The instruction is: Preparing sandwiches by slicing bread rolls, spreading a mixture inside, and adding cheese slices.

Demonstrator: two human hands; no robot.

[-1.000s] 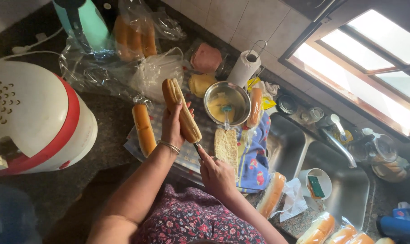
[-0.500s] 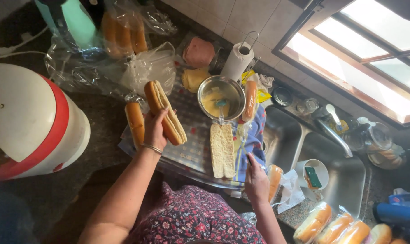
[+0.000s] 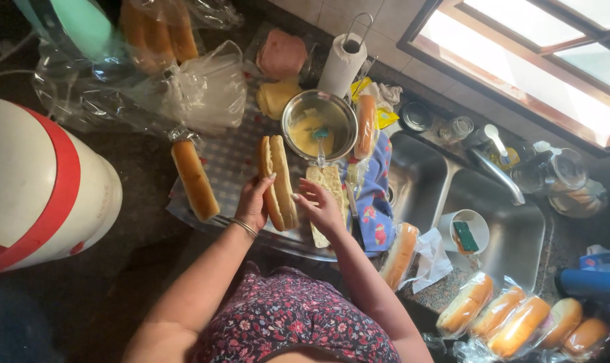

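A long split bread roll [image 3: 278, 181], golden-brown on its crust and pale along the cut, stands on its side with the slit facing up, its length running away from the person over a checked cloth on the desk. The left hand [image 3: 252, 205] cups its near end from the left, thumb against the crust. Just to its right an opened roll [image 3: 326, 195] lies flat, cut faces up and pale, under the fingers of the right hand [image 3: 320, 210].
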